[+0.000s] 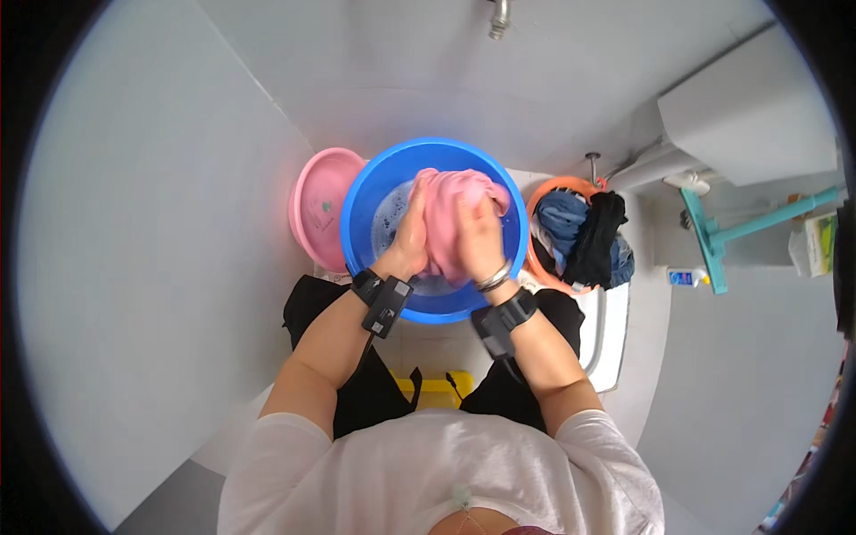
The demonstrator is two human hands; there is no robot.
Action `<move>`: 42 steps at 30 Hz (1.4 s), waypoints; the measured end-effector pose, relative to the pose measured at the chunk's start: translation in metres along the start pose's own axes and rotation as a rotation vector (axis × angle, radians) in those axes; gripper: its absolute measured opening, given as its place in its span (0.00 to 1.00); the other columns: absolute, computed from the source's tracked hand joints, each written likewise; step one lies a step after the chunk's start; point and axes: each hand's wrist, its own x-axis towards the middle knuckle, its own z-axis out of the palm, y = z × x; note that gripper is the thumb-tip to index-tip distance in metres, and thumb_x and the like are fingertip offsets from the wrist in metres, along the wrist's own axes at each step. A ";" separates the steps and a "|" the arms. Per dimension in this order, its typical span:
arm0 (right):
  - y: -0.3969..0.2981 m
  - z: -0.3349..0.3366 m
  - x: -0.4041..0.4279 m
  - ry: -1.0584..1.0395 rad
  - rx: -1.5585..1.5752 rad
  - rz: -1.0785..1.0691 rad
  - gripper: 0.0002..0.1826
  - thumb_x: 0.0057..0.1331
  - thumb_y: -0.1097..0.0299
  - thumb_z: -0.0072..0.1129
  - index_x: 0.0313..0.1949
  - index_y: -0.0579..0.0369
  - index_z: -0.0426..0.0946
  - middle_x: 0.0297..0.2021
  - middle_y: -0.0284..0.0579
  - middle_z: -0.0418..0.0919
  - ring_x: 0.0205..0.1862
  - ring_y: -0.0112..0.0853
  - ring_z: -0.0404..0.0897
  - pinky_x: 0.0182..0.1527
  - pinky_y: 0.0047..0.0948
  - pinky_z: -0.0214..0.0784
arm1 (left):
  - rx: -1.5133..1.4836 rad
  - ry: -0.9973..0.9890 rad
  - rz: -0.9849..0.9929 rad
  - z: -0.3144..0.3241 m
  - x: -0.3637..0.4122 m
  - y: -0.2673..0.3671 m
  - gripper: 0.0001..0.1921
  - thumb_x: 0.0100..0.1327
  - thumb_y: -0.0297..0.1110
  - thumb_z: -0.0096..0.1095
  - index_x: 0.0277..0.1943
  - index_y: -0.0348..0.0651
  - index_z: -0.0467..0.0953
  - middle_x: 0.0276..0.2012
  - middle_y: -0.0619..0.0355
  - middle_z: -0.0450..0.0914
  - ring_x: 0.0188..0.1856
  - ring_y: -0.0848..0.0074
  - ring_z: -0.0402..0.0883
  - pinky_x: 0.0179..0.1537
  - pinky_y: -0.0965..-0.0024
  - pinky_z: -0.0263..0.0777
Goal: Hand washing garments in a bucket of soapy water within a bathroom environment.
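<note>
A bunched pink cloth (443, 221) is gathered between my two hands over a blue plastic basin (356, 200). My left hand (409, 234) presses along the cloth's left side. On its right side lies my right hand (480, 234), somewhat blurred, with fingers over the fabric. Sudsy water (386, 217) shows in the basin to the left of the cloth. The cloth's underside is hidden, so I cannot tell how deep it reaches into the water. Both wrists carry black strapped devices, and a metal bangle (495, 277) circles the right one.
A pink basin (328, 207) stands between the blue one and the left wall. At right, an orange basin (535, 257) holds jeans and dark clothes (588, 234). Farther right are a teal-handled tool (715, 247) and a bottle (685, 277). A metal tap (499, 20) juts from the far wall.
</note>
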 end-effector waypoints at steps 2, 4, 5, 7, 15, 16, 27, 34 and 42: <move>-0.020 0.020 -0.015 0.000 -0.281 -0.069 0.17 0.62 0.60 0.45 0.38 0.64 0.66 0.27 0.61 0.73 0.32 0.49 0.75 0.32 0.37 0.66 | -0.088 -0.097 -0.119 -0.029 0.005 -0.012 0.26 0.63 0.55 0.37 0.56 0.46 0.60 0.52 0.58 0.67 0.54 0.74 0.64 0.55 0.71 0.58; -0.011 0.017 -0.011 -0.064 -0.392 0.060 0.15 0.62 0.61 0.45 0.38 0.63 0.65 0.28 0.59 0.73 0.32 0.47 0.74 0.32 0.35 0.65 | -0.092 -0.203 -0.112 -0.024 -0.003 -0.018 0.25 0.65 0.51 0.34 0.58 0.44 0.58 0.52 0.57 0.67 0.54 0.74 0.65 0.55 0.70 0.60; 0.004 0.013 0.004 0.026 -0.378 0.032 0.16 0.61 0.59 0.46 0.33 0.63 0.65 0.25 0.62 0.72 0.27 0.51 0.73 0.28 0.41 0.64 | -0.077 -0.216 -0.139 -0.016 -0.003 -0.025 0.25 0.65 0.51 0.34 0.58 0.44 0.58 0.52 0.57 0.67 0.54 0.74 0.65 0.55 0.70 0.60; 0.021 0.006 0.020 0.141 -0.358 0.005 0.17 0.60 0.57 0.47 0.29 0.63 0.65 0.22 0.65 0.72 0.21 0.55 0.71 0.23 0.46 0.63 | 0.123 -0.110 -0.124 -0.007 -0.003 -0.032 0.26 0.67 0.49 0.28 0.60 0.41 0.52 0.58 0.54 0.60 0.56 0.68 0.64 0.55 0.68 0.60; 0.011 -0.025 0.026 -0.296 0.595 0.391 0.29 0.64 0.48 0.38 0.39 0.69 0.69 0.37 0.48 0.74 0.36 0.27 0.68 0.42 0.26 0.62 | 0.863 -0.161 -0.350 -0.009 -0.015 -0.011 0.23 0.56 0.27 0.55 0.54 0.38 0.60 0.46 0.55 0.70 0.48 0.73 0.70 0.52 0.68 0.63; -0.001 -0.028 0.022 -0.358 0.476 0.274 0.28 0.64 0.49 0.38 0.39 0.68 0.70 0.36 0.47 0.74 0.36 0.27 0.69 0.43 0.26 0.62 | 0.592 -0.121 -0.137 -0.014 -0.011 -0.012 0.23 0.54 0.25 0.56 0.54 0.38 0.61 0.46 0.55 0.71 0.48 0.73 0.70 0.51 0.68 0.64; 0.072 -0.042 0.025 -0.165 0.772 0.702 0.23 0.64 0.53 0.40 0.49 0.58 0.67 0.45 0.43 0.72 0.48 0.31 0.71 0.50 0.28 0.61 | -0.272 -0.084 0.128 -0.018 0.010 0.021 0.17 0.60 0.41 0.43 0.49 0.41 0.62 0.46 0.56 0.68 0.50 0.68 0.68 0.52 0.63 0.61; 0.049 -0.027 0.016 -0.244 1.015 0.522 0.19 0.59 0.73 0.47 0.51 0.58 0.65 0.48 0.43 0.70 0.48 0.28 0.70 0.50 0.28 0.64 | -0.456 -0.180 -0.078 -0.047 0.023 0.012 0.17 0.60 0.44 0.40 0.46 0.43 0.66 0.43 0.57 0.71 0.48 0.70 0.69 0.51 0.64 0.63; 0.005 -0.008 -0.009 -0.014 -0.057 -0.388 0.16 0.47 0.77 0.53 0.38 0.55 0.74 0.37 0.42 0.73 0.40 0.38 0.72 0.49 0.35 0.61 | -0.146 0.074 -0.445 -0.011 -0.013 0.013 0.27 0.60 0.57 0.38 0.49 0.42 0.66 0.46 0.57 0.70 0.47 0.70 0.71 0.51 0.67 0.64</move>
